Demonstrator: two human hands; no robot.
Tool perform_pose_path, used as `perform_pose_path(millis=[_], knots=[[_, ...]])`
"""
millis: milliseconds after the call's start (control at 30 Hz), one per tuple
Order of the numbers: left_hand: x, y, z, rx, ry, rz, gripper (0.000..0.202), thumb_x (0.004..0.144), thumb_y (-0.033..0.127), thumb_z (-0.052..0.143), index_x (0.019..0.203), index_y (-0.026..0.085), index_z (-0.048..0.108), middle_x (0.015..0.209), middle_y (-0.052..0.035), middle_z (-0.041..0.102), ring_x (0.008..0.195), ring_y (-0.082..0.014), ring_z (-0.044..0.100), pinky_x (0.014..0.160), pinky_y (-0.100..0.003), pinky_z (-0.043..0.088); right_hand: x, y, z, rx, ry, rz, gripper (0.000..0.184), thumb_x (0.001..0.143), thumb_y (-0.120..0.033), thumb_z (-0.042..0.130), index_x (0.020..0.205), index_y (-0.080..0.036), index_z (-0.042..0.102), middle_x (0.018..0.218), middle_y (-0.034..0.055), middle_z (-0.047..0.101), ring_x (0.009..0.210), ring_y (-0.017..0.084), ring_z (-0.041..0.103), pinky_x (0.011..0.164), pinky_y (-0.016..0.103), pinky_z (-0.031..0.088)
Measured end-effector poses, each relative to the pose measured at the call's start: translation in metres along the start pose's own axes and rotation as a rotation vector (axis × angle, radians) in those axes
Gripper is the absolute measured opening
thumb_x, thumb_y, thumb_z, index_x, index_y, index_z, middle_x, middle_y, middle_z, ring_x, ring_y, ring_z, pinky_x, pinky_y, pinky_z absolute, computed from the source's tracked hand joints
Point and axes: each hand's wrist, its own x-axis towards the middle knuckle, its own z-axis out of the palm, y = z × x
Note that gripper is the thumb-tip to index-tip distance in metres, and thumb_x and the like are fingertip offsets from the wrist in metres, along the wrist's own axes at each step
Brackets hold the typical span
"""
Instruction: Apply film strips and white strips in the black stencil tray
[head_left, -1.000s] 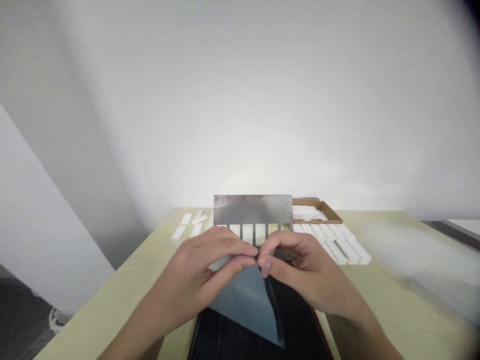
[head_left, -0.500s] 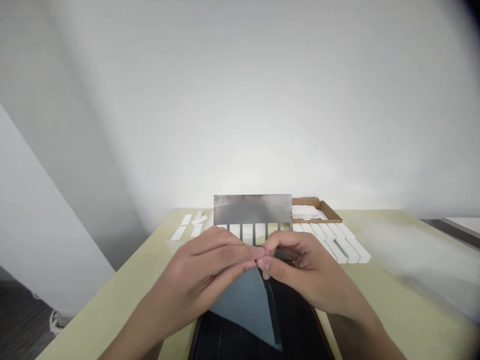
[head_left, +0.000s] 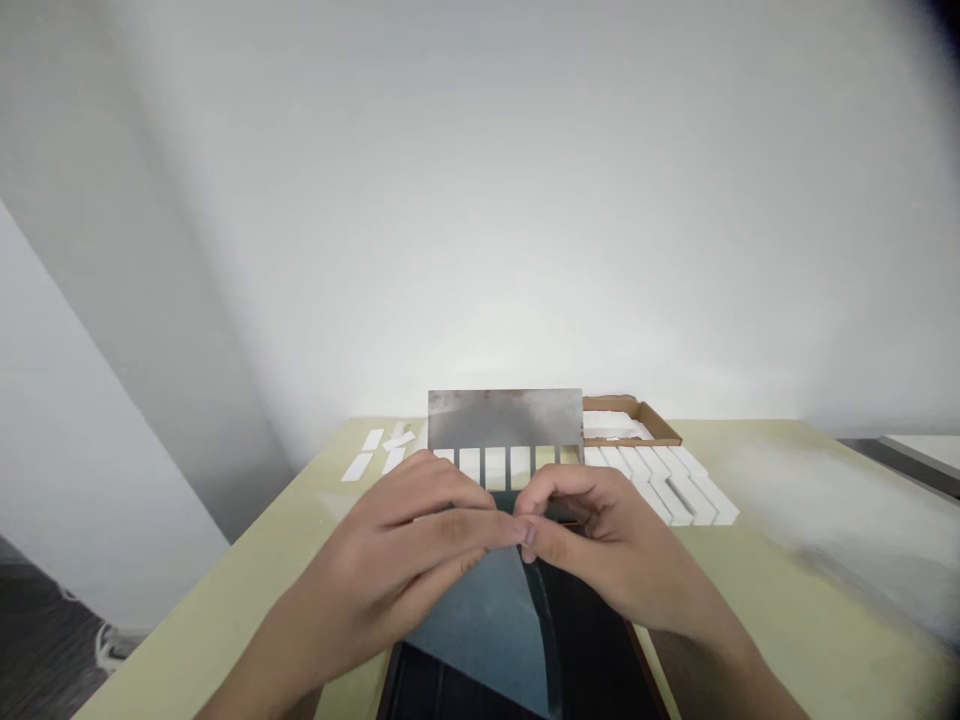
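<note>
Between my hands hangs a thin blue-grey sheet [head_left: 487,635], its top corner pinched by my fingers and its lower part slanting over a dark panel [head_left: 600,660]. My left hand [head_left: 416,560] is closed at that corner, thumb under the fingers. Thumb and index finger of my right hand [head_left: 600,530] press together at the same corner, touching the left fingertips. A dark strip runs along the sheet's right edge. Just beyond my hands stands a grey, shiny plate [head_left: 504,415], with a row of white strips [head_left: 495,467] below it. My fingers hide the sheet's top.
Several white flat blocks [head_left: 697,490] lie in rows at the right. Behind them sits an open cardboard box [head_left: 661,425] with white pieces inside. Loose white strips [head_left: 357,467] are at the far left of the pale yellow-green table [head_left: 225,620]. A wall rises behind it.
The sheet's lower edge has dropped slightly and shifted left. My left index finger has slid a little down and right toward the right thumb. My right hand stays nearly in place.
</note>
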Motion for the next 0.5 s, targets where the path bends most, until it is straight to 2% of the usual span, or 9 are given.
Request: perform_pose_path(millis=[100, 233, 367, 500], knots=[[-0.002, -0.001, -0.001, 0.036, 0.011, 0.036, 0.046, 0.097, -0.005, 0.058, 0.129, 0.027, 0.068, 0.100, -0.0053, 0.069, 0.085, -0.0175, 0.060, 0.078, -0.035, 0.047, -0.002, -0.001, 0.001, -0.016, 0.000, 0.001, 0.016, 0.098, -0.035, 0.076, 0.090, -0.021, 0.072, 0.078, -0.0022, 0.064, 0.073, 0.012, 0.055, 0.069, 0.028, 0.042], [-0.003, 0.001, 0.000, 0.056, 0.032, 0.076, 0.045, 0.096, -0.005, 0.057, 0.125, 0.028, 0.068, 0.103, -0.0051, 0.070, 0.084, -0.0171, 0.061, 0.079, -0.036, 0.048, -0.004, -0.004, 0.004, -0.053, 0.032, -0.014, 0.026, 0.105, -0.043, 0.063, 0.092, -0.021, 0.066, 0.080, -0.0017, 0.061, 0.076, 0.013, 0.055, 0.072, 0.029, 0.043], [-0.004, 0.002, 0.000, 0.049, 0.019, 0.026, 0.039, 0.098, 0.000, 0.056, 0.123, 0.028, 0.067, 0.101, -0.0059, 0.069, 0.083, -0.0181, 0.061, 0.077, -0.036, 0.049, -0.007, -0.011, 0.005, -0.143, 0.021, -0.013, 0.026, 0.107, -0.046, 0.059, 0.095, -0.023, 0.063, 0.082, -0.0028, 0.057, 0.076, 0.013, 0.052, 0.072, 0.028, 0.041], [-0.007, 0.001, 0.000, 0.011, 0.030, -0.018, 0.041, 0.097, -0.003, 0.053, 0.123, 0.027, 0.065, 0.103, -0.0069, 0.068, 0.087, -0.0191, 0.063, 0.080, -0.037, 0.049, -0.012, -0.018, -0.002, -0.342, -0.038, -0.035, 0.022, 0.108, -0.044, 0.058, 0.098, -0.025, 0.063, 0.086, -0.0026, 0.058, 0.078, 0.013, 0.052, 0.071, 0.027, 0.042]])
